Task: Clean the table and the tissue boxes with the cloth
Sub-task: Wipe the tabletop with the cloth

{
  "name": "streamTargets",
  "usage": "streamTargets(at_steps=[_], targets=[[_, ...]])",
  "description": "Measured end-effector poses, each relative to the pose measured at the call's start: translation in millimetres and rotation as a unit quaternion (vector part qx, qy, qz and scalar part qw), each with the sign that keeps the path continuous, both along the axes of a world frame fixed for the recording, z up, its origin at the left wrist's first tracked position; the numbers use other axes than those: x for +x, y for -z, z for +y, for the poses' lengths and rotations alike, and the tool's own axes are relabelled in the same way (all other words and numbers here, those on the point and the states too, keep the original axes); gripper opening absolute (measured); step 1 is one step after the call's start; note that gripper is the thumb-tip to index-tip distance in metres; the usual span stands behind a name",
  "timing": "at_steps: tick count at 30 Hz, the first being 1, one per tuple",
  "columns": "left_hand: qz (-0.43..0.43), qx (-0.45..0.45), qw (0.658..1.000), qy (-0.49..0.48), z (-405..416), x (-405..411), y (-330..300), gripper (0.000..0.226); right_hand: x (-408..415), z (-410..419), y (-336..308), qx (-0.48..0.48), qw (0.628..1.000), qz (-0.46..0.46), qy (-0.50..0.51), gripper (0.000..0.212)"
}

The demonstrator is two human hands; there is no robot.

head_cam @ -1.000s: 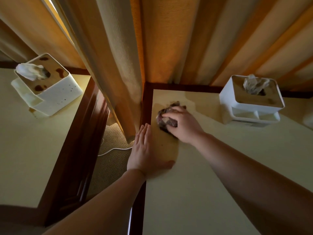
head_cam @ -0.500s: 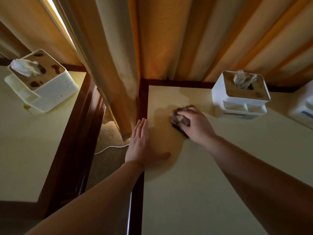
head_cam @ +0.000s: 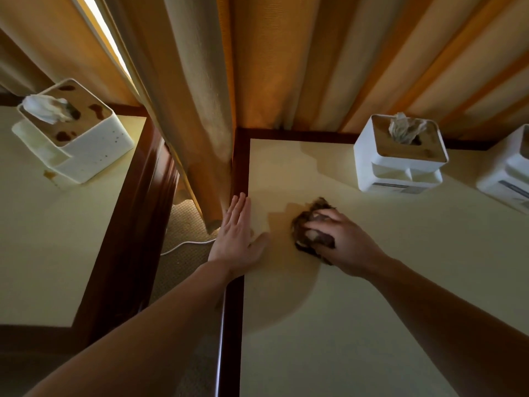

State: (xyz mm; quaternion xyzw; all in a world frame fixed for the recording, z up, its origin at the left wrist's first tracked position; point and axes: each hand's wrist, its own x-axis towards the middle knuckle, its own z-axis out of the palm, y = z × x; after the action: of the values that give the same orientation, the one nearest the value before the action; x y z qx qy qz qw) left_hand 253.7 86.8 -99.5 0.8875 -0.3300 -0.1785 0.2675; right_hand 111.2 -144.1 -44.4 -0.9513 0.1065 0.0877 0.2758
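Cloth: dark brown crumpled cloth (head_cam: 310, 229), bunched, no clear long axis, on the cream table (head_cam: 372, 310).
Right hand (head_cam: 342, 242): grips it.
Left hand (head_cam: 237, 236): flat, fingers toward the curtain (head_cam: 200, 110).

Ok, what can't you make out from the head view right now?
- Table under the cloth: hidden by cloth and right hand.
- Third tissue box: cut off by the right edge.
- Label on the middle tissue box: too small to read.
- Far side of the stained tissue box: faces away.

Cloth (head_cam: 313, 229) left of tissue box (head_cam: 399, 159)
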Motion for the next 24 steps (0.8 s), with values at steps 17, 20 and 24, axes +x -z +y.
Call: streamTargets(at_steps=[17, 20, 24], targets=[[0.259, -0.093, 0.930, -0.244, 61, -71, 14, 0.055, -12, 111, 14, 0.020, 0.996, -0.035, -0.079, 0.045], [0.263, -0.099, 0.929, -0.242, 63, -75, 10, 0.053, -54, 100, 9, 0.020, 0.995, -0.005, -0.098, 0.042], [0.272, -0.098, 0.924, -0.251, 62, -78, 7, 0.053, -49, 71, 11, 0.004, 0.999, -0.014, -0.033, 0.042]])
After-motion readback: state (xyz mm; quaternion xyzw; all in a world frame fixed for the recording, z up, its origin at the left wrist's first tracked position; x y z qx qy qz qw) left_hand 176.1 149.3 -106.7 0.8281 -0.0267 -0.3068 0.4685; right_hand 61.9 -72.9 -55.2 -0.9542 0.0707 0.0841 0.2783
